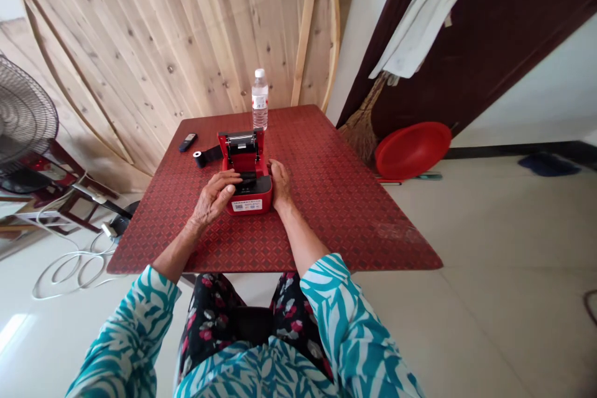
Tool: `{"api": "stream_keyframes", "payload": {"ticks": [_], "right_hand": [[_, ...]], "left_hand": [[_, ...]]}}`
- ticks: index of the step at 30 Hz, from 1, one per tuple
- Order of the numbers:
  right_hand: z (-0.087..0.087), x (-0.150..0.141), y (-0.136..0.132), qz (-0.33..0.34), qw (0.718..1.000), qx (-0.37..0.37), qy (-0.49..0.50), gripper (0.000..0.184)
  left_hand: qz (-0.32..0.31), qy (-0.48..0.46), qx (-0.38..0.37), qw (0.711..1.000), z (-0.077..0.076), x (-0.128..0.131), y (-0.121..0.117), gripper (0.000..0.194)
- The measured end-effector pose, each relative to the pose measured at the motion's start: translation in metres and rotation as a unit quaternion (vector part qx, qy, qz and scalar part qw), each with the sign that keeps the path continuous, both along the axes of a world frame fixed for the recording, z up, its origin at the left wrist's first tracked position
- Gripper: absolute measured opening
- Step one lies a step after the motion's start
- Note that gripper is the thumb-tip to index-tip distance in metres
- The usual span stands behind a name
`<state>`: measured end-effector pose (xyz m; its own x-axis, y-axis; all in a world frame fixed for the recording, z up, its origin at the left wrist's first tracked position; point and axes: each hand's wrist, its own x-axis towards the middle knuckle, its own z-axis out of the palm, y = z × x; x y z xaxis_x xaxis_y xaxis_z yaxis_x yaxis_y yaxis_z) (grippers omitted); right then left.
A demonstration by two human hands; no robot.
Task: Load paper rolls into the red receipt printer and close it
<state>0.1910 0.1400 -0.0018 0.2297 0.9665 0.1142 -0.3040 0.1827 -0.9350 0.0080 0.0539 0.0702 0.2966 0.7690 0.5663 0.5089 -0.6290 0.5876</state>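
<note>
A red and black label printer (253, 201) stands on the table with its lid (242, 143) raised and tilted back. A white label with printed codes is on its front. My left hand (213, 199) lies along the left front of the printer, fingers stretched over the opening beside a black part inside. Those fingertips partly hide the inside. Against the right side wall, my right hand (280, 183) holds the printer with its fingers slightly curled. Left of the printer lies a black ribbon roll (199, 160) with a white core, its black strip running towards the printer.
A water bottle (260, 102) stands behind the printer. A small dark remote-like device (188, 142) lies at the back left of the patterned red table (336, 211). On the left are a fan (25, 115) and loose white cable (77, 270); a red basin (413, 150) is at right.
</note>
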Motion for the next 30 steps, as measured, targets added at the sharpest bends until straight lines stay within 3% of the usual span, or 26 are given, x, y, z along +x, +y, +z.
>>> {"api": "stream_keyframes", "payload": {"ticks": [3, 6, 9, 12, 17, 22, 27, 30], "right_hand": [[0.011, 0.003, 0.014, 0.029, 0.999, -0.008, 0.017, 0.056], [0.036, 0.003, 0.034, 0.040, 0.999, 0.022, -0.013, 0.058], [0.062, 0.000, 0.048, 0.042, 0.995, 0.079, -0.047, 0.051], [0.075, -0.002, 0.048, 0.047, 0.989, 0.116, -0.078, 0.045], [0.066, 0.003, 0.027, 0.045, 0.987, 0.132, -0.083, 0.048], [0.056, 0.009, -0.001, 0.001, 0.981, 0.161, -0.105, 0.051], [0.049, 0.011, -0.023, 0.009, 0.971, 0.202, -0.127, 0.053], [0.045, 0.009, -0.030, -0.006, 0.972, 0.194, -0.132, 0.051]], "left_hand": [[0.018, 0.058, 0.089, 0.994, -0.009, 0.004, -0.003, 0.046], [0.039, 0.099, 0.164, 0.981, -0.014, 0.005, -0.003, 0.044], [0.055, 0.106, 0.181, 0.976, -0.018, 0.005, -0.004, 0.047], [0.058, 0.104, 0.190, 0.975, -0.022, 0.005, -0.005, 0.048], [0.062, 0.086, 0.192, 0.976, -0.023, 0.006, -0.007, 0.049], [0.075, 0.065, 0.183, 0.978, -0.020, 0.005, -0.011, 0.055], [0.119, -0.004, 0.180, 0.976, -0.022, 0.001, -0.007, 0.060], [0.138, 0.007, 0.154, 0.978, -0.024, -0.003, 0.000, 0.063]]}}
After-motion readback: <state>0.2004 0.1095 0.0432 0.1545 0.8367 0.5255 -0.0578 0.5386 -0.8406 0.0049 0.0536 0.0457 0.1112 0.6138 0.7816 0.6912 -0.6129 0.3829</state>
